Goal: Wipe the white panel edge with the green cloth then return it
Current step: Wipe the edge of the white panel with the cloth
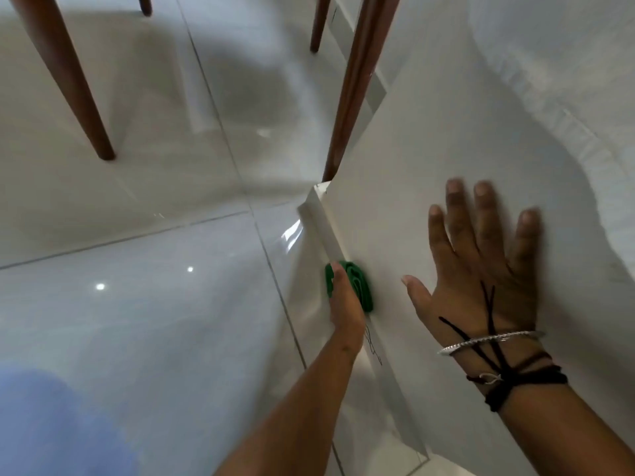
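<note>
A white panel (412, 173) stands on edge and runs from lower right to the upper middle. The green cloth (359, 285) is bunched against its left edge, about halfway along. My left hand (345, 302) is closed on the cloth and presses it onto that edge; most of its fingers are hidden behind the panel. My right hand (481, 266) lies flat on the panel's broad face with fingers spread, wearing a silver bangle and black threads at the wrist.
Glossy white floor tiles (154, 304) fill the left side. Brown wooden furniture legs (68, 80) stand at upper left and one leg (350, 97) rises right behind the panel's far end. Blue fabric (51, 424) shows at lower left.
</note>
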`<state>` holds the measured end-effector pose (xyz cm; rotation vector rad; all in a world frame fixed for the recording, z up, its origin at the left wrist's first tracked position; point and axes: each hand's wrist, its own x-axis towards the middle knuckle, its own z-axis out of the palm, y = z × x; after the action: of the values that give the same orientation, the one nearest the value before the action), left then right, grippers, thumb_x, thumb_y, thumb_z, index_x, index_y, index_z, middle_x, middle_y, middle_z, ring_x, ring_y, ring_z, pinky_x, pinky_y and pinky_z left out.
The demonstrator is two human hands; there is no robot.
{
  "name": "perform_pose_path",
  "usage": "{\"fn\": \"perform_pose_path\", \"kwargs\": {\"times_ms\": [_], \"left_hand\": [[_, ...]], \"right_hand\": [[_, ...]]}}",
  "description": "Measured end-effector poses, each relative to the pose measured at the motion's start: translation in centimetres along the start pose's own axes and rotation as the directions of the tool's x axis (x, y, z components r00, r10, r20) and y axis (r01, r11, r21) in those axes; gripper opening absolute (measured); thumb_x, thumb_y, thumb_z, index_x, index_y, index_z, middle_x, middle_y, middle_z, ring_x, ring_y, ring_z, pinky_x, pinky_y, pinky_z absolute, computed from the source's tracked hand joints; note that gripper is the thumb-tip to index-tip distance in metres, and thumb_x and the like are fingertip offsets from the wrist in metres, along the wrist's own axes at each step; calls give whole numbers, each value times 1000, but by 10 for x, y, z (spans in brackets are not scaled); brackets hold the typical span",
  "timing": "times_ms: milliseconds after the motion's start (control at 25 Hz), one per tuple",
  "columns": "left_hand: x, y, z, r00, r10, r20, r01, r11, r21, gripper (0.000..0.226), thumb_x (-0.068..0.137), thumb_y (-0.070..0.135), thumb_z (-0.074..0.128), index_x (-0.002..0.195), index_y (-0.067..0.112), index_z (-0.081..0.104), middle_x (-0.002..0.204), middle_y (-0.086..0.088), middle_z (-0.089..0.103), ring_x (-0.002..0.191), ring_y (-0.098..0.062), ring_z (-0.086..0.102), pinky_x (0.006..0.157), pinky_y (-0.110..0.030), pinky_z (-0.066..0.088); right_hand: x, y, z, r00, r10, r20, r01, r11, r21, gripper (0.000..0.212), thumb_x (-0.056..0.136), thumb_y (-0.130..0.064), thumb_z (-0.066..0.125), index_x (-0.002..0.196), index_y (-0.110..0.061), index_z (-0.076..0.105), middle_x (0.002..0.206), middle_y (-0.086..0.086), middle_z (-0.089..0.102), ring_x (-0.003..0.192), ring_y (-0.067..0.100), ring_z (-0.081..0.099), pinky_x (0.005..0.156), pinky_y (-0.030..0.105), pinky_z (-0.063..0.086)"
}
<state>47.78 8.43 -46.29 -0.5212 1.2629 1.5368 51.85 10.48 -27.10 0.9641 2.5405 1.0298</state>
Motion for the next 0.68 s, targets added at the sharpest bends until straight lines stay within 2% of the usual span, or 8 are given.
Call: {"fn": "perform_pose_path", "kwargs": {"times_ms": [80, 120, 240, 360, 440, 560, 600, 680], "left_hand": [[-5, -6, -4, 996, 80, 30, -81, 996, 35, 90, 87, 81, 28, 154, 23, 41, 154, -10, 50, 143, -30, 45, 123, -49, 31], [-6, -8, -4, 993, 112, 46, -113, 993, 20, 87, 90, 77, 27, 156, 22, 38, 155, -10, 48, 144, -29, 44, 123, -49, 31], [-16, -23, -4, 988, 135, 77, -129, 989, -72, 65, 100, 58, 32, 149, 17, 46, 142, -16, 57, 132, -31, 55, 116, -51, 42], [-34, -49, -8, 992, 75, 99, -75, 997, -6, 58, 103, 52, 33, 147, 15, 45, 137, -16, 59, 129, -32, 56, 115, -50, 44], [-46, -66, -8, 993, 33, 117, -37, 999, 31, 66, 101, 56, 34, 152, 14, 38, 143, -15, 55, 133, -32, 52, 117, -49, 41], [-68, -85, -9, 989, 6, 147, -11, 999, 32, 112, 74, 87, 36, 157, 13, 29, 153, -14, 48, 140, -32, 47, 121, -48, 36], [-72, -88, -10, 989, 16, 148, -21, 999, 34, 119, 68, 92, 34, 158, 13, 29, 154, -13, 47, 141, -32, 46, 121, -48, 35], [-71, -83, -11, 992, 14, 124, -12, 1000, -15, 98, 83, 80, 35, 153, 12, 39, 149, -15, 53, 138, -34, 50, 119, -50, 38]], "right_hand": [[-2, 1, 0, 999, -1, -36, -1, 999, -36, 96, 81, -68, 43, 156, -16, 13, 166, 10, -13, 152, 31, -21, 109, 52, -36], [0, 1, -1, 999, -1, -45, 0, 1000, -27, 97, 80, -70, 43, 156, -17, 16, 167, 10, -11, 152, 31, -19, 109, 52, -36], [2, 2, -1, 998, -36, -49, 33, 998, -47, 98, 78, -75, 39, 156, -19, 17, 167, 10, -10, 152, 33, -18, 107, 55, -36], [0, 4, 8, 998, -58, -34, 53, 989, -141, 100, 80, -76, 32, 156, -17, 4, 165, 13, -17, 150, 36, -21, 105, 59, -37], [0, 4, 12, 997, -80, -3, 78, 978, -195, 102, 81, -75, 35, 156, -16, -2, 164, 14, -21, 150, 38, -22, 103, 61, -36], [-1, 2, 17, 996, -84, 18, 86, 962, -260, 109, 80, -73, 43, 155, -14, -9, 162, 18, -25, 149, 41, -22, 101, 65, -35], [-1, 1, 18, 996, -88, 27, 92, 954, -285, 110, 80, -71, 45, 154, -12, -12, 161, 19, -27, 149, 41, -22, 101, 66, -35], [-2, 1, 19, 994, -98, 48, 108, 944, -312, 110, 81, -68, 47, 153, -12, -14, 161, 20, -27, 148, 42, -22, 101, 67, -34]]}}
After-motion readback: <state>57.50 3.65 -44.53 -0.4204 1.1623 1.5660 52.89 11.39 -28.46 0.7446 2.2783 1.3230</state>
